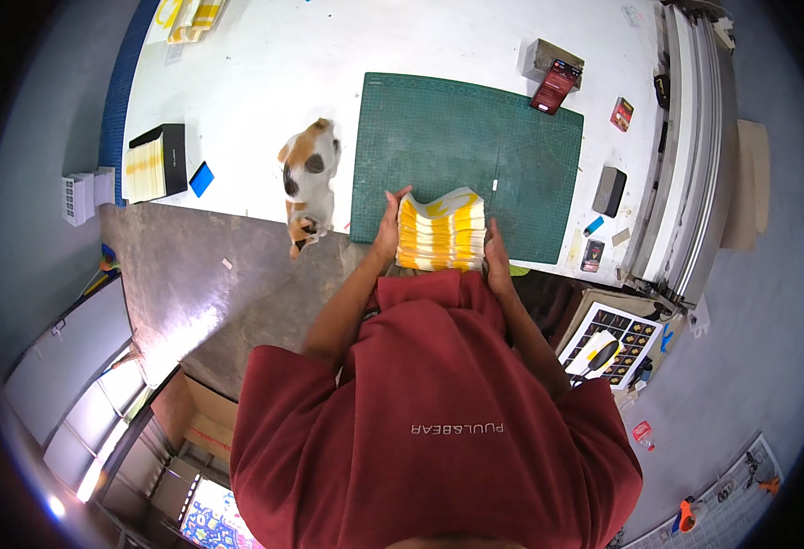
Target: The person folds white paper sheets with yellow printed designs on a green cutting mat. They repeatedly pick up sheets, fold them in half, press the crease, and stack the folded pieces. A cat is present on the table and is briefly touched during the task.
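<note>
The person's maroon top [420,366] has short, wide sleeves [278,403] and small pale lettering [458,428].

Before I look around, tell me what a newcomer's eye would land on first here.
Probably the calico cat on the white table, left of the green cutting mat, its head reaching past the table's near edge. Next, likely the bright yellow-and-white stack at the mat's near edge, between the person's left hand and right hand.

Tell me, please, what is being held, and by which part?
A yellow-and-white stack, by its opposite sides, between the left hand and the right hand.
</note>
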{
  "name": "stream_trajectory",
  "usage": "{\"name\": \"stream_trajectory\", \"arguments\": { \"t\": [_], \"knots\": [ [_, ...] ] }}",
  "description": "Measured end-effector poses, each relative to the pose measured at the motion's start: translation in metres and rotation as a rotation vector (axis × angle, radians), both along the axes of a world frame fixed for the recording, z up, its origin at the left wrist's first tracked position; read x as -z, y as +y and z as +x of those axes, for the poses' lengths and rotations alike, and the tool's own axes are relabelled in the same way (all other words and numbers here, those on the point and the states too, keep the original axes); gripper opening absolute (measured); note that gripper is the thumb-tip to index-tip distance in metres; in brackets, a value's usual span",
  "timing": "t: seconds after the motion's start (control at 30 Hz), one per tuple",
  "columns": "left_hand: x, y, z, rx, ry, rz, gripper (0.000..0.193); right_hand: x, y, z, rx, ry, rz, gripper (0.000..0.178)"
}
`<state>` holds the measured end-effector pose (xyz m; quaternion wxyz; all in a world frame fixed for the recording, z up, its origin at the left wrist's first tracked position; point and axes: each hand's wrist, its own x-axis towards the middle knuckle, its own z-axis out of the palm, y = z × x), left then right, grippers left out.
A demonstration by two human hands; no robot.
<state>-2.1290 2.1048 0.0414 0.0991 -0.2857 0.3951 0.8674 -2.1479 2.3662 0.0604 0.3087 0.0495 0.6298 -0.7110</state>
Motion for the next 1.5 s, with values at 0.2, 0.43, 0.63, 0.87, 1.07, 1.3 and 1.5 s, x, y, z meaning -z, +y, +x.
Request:
{"name": "stream_trajectory", "arguments": {
  "t": [0.2, 0.43, 0.63, 0.87, 1.07, 1.3, 1.5],
  "knots": [
    [-0.001, 0.0, -0.001, -0.03, -0.038, 0.004, 0.076, 0.006, 0.016, 0.001, -0.15, 0.322, 0.364, 0.08],
    [-0.009, -0.002, -0.005, 0.03, -0.03, -0.116, 0.078, 0.003, 0.01, 0.003, 0.203, 0.103, 0.286, 0.052],
    [-0.014, -0.001, -0.005, 0.027, -0.066, -0.059, 0.077, -0.004, 0.027, 0.018, -0.039, 0.137, 0.289, 0.039],
    [-0.003, -0.001, -0.002, -0.01, -0.063, 0.019, 0.076, -0.069, 0.01, 0.003, -0.108, 0.662, 0.561, 0.031],
    [-0.014, -0.001, -0.005, -0.007, -0.07, 0.001, 0.076, -0.07, 0.005, -0.007, -0.389, 0.89, 0.623, 0.021],
    [-0.004, -0.003, -0.005, -0.016, -0.059, 0.042, 0.075, -0.09, 0.015, -0.011, -0.207, 0.711, 0.517, 0.009],
    [0.003, -0.002, -0.006, 0.003, -0.052, -0.043, 0.075, -0.107, 0.011, -0.013, -0.396, 0.829, 0.572, 0.009]
  ]
}}
